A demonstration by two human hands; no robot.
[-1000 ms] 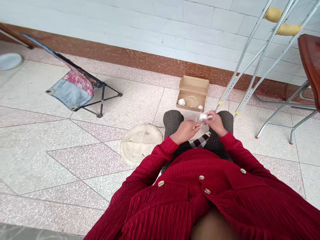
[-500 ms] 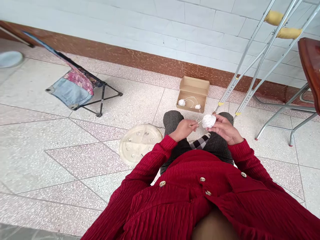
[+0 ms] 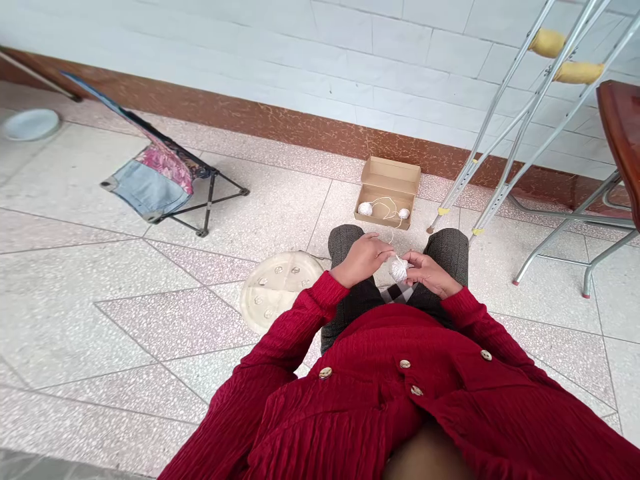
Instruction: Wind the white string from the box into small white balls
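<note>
The left hand and right hand are close together above the lap, with a ball of white string between them. The right fingertips press against the ball's right side. The left fingers lie just beside its top, though whether they pinch the string cannot be told. A thin strand rises from the ball towards an open cardboard box, which stands on the floor just beyond the knees, near the brown skirting. Two smaller white balls sit inside the box at either side, joined by a loop of string.

The knees, in grey tweed trousers, lie either side of the hands, below the red cardigan with its round buttons. A pale round lid, set with small metal studs, lies on the floor to the left of the left knee. Further left stands a low folding chair with denim and floral cloth, and a white dish lies near the far left corner. To the right, a pair of crutches with yellow pads leans against the tiled wall, beside a metal-legged stool with a wooden seat.
</note>
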